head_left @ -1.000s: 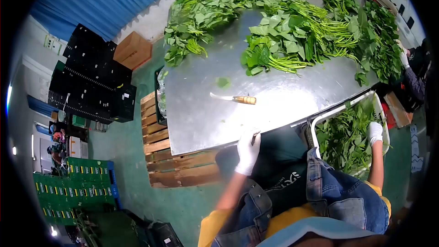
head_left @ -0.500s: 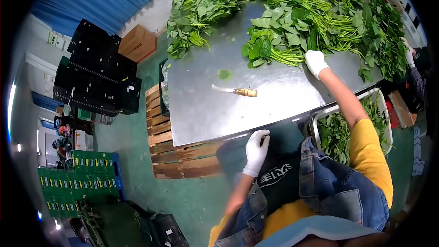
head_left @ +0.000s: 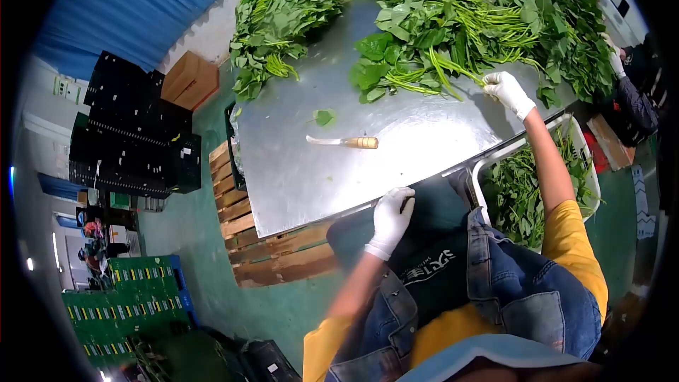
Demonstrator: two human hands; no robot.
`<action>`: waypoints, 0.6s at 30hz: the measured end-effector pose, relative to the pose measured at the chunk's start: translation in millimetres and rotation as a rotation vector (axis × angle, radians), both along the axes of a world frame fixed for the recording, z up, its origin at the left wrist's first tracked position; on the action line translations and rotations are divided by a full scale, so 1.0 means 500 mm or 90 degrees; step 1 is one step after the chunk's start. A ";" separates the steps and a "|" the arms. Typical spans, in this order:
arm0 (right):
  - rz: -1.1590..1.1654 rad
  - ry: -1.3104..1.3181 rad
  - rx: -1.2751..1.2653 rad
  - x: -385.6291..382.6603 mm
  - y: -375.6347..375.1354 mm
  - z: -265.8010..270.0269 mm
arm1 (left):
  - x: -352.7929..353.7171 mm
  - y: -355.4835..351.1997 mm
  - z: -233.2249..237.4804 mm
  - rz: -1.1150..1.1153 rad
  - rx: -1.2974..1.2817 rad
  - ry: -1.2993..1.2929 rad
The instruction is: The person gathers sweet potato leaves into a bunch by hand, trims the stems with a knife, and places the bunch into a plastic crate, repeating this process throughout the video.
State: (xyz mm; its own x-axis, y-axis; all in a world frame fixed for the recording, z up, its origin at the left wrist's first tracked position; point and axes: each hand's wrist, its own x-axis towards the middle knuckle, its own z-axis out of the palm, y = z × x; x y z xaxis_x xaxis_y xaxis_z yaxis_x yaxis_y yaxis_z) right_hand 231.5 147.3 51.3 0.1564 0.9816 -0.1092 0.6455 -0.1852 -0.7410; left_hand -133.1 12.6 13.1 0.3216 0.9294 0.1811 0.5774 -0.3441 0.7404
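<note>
My right hand (head_left: 508, 94), in a white glove, pinches the stem ends of some leafy greens (head_left: 453, 69) at the near side of a long heap of greens (head_left: 481, 25). Their leaves point left, over the metal table (head_left: 297, 191). My left hand (head_left: 392, 222), gloved too, is by the table's front edge, fingers loosely curled and a gap beside the thumb; nothing shows in it. A knife (head_left: 343, 142) with a wooden handle and curved blade lies on the table, its blade to the left. Behind it rests a loose leaf (head_left: 324, 117).
A white basket (head_left: 598, 194) of greens stands below the table edge at right. Another heap of greens (head_left: 265, 32) covers the back left. A co-worker's gloved hand (head_left: 617, 64) is at far right. A wooden pallet (head_left: 283, 265), black crates (head_left: 131, 127) and green crates (head_left: 134, 304) stand left.
My right hand has drawn the stems rightward, pulling some greens partly from the heap. My left hand has come up close to the table edge. The view has shifted slightly.
</note>
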 end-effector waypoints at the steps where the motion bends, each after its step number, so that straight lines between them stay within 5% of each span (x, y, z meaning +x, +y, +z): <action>1: -0.030 0.029 0.050 -0.007 -0.003 0.007 | -0.001 0.004 0.003 -0.005 0.001 0.000; 5: -0.129 0.120 0.110 -0.069 0.000 0.036 | 0.008 0.016 0.027 0.011 0.023 0.002; 7: 0.090 -0.206 0.232 -0.092 0.019 -0.022 | 0.015 0.019 0.034 0.004 0.050 -0.004; 8: 0.143 -0.276 0.001 -0.105 0.016 0.005 | 0.017 0.022 0.036 0.002 0.050 -0.003; 9: 0.136 -0.336 0.059 -0.105 0.019 -0.009 | 0.019 0.031 0.038 -0.019 0.092 0.053; 11: 0.036 0.132 0.144 -0.108 0.019 0.032 | 0.026 0.046 0.039 -0.033 0.134 0.103; 13: -0.024 0.278 0.214 -0.093 0.000 0.081 | 0.031 0.056 0.043 0.002 0.178 0.037; 18: -0.059 0.522 0.101 -0.119 -0.035 -0.007 | 0.043 0.074 0.047 -0.023 0.176 -0.006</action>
